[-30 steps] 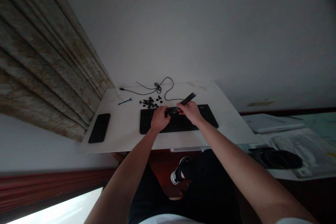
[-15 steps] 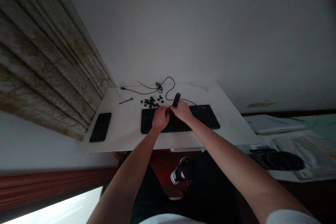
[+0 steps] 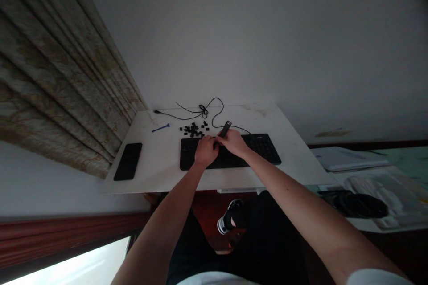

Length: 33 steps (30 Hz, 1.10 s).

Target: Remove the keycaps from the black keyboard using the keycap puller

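Note:
A black keyboard [image 3: 265,148] lies on the white desk, partly covered by both hands. My right hand [image 3: 234,142] is closed round a slim dark stick-shaped tool [image 3: 226,129], its upper end slanting up above the fingers. The tool's lower end is hidden between the hands, over the keyboard's back edge. My left hand [image 3: 205,150] rests on the keyboard's left half with curled fingers meeting the right hand's fingertips; whatever they pinch is too small to make out. Several loose black keycaps [image 3: 192,130] lie scattered just behind the keyboard.
A black cable [image 3: 203,109] with a tied loop runs along the back of the desk [image 3: 160,160]. At the left are a blue tool [image 3: 161,128] and a black phone [image 3: 128,161]. Papers [image 3: 347,159] and a dark object [image 3: 361,205] lie on a surface at the right.
The tool's upper end has dipped slightly and tilted to the right. My left hand has shifted a little to the right, closer to my right hand.

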### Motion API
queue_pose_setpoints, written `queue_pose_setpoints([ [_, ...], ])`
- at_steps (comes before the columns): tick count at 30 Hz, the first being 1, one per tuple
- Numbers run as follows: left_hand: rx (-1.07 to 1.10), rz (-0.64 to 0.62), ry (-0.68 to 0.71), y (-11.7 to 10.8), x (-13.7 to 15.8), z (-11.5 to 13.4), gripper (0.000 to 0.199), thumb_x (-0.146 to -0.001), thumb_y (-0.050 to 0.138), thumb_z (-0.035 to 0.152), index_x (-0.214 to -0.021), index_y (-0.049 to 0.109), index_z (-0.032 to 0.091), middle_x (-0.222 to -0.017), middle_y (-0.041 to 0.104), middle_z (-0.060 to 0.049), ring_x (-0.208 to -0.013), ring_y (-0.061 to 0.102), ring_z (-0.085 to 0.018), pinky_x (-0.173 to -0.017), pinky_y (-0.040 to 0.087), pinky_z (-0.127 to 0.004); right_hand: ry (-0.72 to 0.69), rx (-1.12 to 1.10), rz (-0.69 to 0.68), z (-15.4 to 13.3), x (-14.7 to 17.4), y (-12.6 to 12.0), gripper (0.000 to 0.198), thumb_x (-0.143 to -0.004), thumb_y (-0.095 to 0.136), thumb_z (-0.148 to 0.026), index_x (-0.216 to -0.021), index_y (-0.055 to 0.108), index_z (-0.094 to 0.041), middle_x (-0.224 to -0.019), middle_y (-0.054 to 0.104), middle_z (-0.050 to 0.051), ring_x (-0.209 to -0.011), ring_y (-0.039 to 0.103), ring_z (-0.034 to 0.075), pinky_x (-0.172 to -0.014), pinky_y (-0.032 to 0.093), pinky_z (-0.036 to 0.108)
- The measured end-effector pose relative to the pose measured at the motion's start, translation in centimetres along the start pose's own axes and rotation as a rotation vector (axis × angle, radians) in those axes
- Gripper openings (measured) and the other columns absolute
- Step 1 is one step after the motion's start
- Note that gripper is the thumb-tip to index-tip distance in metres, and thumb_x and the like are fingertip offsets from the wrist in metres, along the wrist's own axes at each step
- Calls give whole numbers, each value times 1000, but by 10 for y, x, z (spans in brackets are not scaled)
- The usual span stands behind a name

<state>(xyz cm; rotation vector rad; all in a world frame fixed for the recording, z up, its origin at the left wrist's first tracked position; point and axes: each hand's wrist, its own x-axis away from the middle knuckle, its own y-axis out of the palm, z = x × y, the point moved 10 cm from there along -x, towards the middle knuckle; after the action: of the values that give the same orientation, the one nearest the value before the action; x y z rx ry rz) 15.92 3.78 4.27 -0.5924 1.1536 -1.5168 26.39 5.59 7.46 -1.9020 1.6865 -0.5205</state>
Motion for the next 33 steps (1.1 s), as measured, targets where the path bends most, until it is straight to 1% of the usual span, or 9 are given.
queue_pose_setpoints([
  [3,4,-14,6,0,-1,1,11,-94,59,23,-99,68,18,-105,67,-9,-108,60,-26,-94,47,-39,-24,-45,34,3,3,-2,9,-85,65,-21,-83,71,-16,-72,72,4,-71,70,19,-66,49,24],
  [7,8,-29,-6,0,-1,-1,11,-95,60,26,-98,68,19,-105,67,-9,-107,61,-25,-93,47,-39,-54,-14,51,-3,5,-4,9,-85,65,-21,-80,71,-15,-72,72,4,-70,69,19,-66,47,25],
  [12,11,-31,-5,0,-3,-2,16,-99,53,26,-100,67,19,-105,67,-9,-106,61,-25,-92,47,-39,-74,-6,36,-7,4,-4,10,-85,66,-22,-80,71,-15,-69,70,3,-67,68,18,-65,47,24],
  [19,83,-29,17,1,-1,-2,12,-93,62,23,-101,70,19,-106,69,-8,-108,61,-24,-95,47,-38,65,7,55,6,-2,-6,14,-86,65,-22,-75,72,-15,-63,69,4,-61,68,18,-60,47,24],
  [23,117,-17,3,2,-1,-4,14,-93,64,25,-102,73,19,-105,70,-8,-108,62,-23,-96,48,-37,62,23,80,-13,-9,-15,18,-86,62,-22,-73,70,-15,-64,69,5,-60,68,17,-58,47,23],
  [26,125,-12,0,2,-1,-4,15,-93,65,25,-103,74,19,-105,70,-8,-109,63,-24,-98,47,-38,-28,134,74,-42,-19,-22,19,-84,65,-22,-65,66,-16,-62,68,5,-62,67,17,-59,47,23],
  [28,135,-11,-6,2,-1,-5,15,-93,66,25,-103,73,18,-106,70,-8,-109,63,-23,-99,47,-38,-62,218,49,-53,-24,-24,22,-80,69,-20,-59,63,-17,-60,67,6,-62,67,18,-60,46,24],
  [30,156,-4,-20,1,-1,-6,14,-92,67,24,-103,73,18,-106,70,-8,-108,64,-23,-99,47,-39,-25,212,47,-49,-25,-26,20,-79,70,-18,-60,63,-17,-60,67,6,-62,67,19,-60,47,24],
  [33,206,28,-47,-1,0,-9,18,-90,69,25,-106,70,18,-107,69,-8,-107,64,-23,-99,48,-38,88,96,90,-23,-21,-29,16,-82,67,-20,-67,67,-16,-62,69,7,-61,68,19,-59,50,25],
])
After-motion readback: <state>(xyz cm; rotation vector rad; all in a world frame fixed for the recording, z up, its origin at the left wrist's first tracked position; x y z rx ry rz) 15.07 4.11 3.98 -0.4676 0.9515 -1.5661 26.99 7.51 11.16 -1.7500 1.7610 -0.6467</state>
